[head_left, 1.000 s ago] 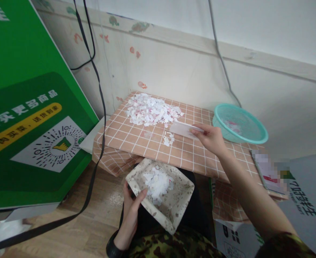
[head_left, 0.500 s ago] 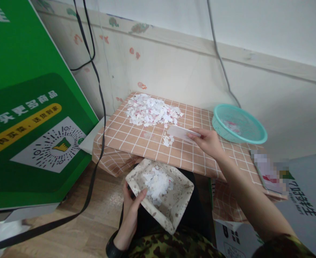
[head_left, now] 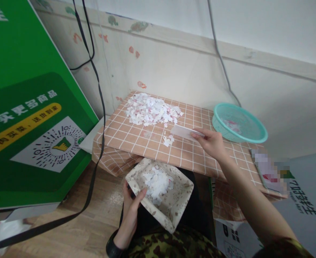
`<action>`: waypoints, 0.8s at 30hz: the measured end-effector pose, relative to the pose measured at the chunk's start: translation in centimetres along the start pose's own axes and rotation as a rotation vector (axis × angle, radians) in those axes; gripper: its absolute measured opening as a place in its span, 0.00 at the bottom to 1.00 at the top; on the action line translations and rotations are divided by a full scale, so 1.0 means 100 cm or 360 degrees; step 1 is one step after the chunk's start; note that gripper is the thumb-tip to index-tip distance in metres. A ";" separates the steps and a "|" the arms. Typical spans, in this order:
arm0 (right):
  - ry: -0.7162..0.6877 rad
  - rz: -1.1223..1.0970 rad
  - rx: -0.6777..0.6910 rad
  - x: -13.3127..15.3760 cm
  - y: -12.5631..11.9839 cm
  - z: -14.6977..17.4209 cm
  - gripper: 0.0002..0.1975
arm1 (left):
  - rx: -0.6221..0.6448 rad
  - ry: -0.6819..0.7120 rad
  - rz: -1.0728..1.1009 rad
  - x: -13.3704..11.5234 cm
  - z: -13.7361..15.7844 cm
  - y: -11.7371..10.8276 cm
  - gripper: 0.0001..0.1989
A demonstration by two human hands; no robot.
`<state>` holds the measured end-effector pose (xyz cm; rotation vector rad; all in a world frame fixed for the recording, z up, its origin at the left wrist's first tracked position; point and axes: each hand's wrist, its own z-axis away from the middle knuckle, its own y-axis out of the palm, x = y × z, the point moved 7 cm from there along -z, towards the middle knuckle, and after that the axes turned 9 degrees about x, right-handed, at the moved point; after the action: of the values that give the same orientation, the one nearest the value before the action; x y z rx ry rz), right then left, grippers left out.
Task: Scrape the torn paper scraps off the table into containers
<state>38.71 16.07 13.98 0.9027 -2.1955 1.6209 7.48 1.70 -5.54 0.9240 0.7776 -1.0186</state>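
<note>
My left hand (head_left: 132,206) grips the near left rim of a patterned rectangular box (head_left: 179,202), tilted below the table's front edge. Inside it lies a heap of white paper scraps (head_left: 158,184). Over the table, my right hand (head_left: 210,141) pinches a flat white card (head_left: 183,132) between thumb and fingers. Just left of and below the card's tip sits a small cluster of torn paper bits (head_left: 168,140). Farther back on the checked cloth rests a large pile of white and pinkish paper scraps (head_left: 152,110).
A turquoise plastic basket (head_left: 240,123) with some scraps inside stands at the table's right. Near the right corner lies a flat, partly blurred item (head_left: 268,170). A green sign (head_left: 26,71) and a hanging black strap (head_left: 103,118) are on the left. Grey boxes (head_left: 305,200) stand at right.
My right hand and the card have shifted slightly right, away from the small cluster of paper bits. The left hand and the box have stayed in place.
</note>
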 end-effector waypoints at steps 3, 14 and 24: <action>0.0001 -0.0013 -0.0043 0.000 -0.003 0.002 0.13 | -0.0005 -0.0030 0.0006 -0.001 0.001 0.000 0.41; 0.0051 0.0004 -0.0070 -0.010 -0.006 0.000 0.14 | 0.0000 -0.0025 0.0001 0.002 -0.001 -0.001 0.43; -0.0006 -0.0014 -0.0032 0.002 0.008 0.002 0.12 | -0.0019 -0.0084 0.0018 0.008 -0.002 -0.004 0.45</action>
<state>38.04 15.97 13.41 0.9091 -2.2031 1.5912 7.34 1.52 -6.49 0.8871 0.7326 -1.0234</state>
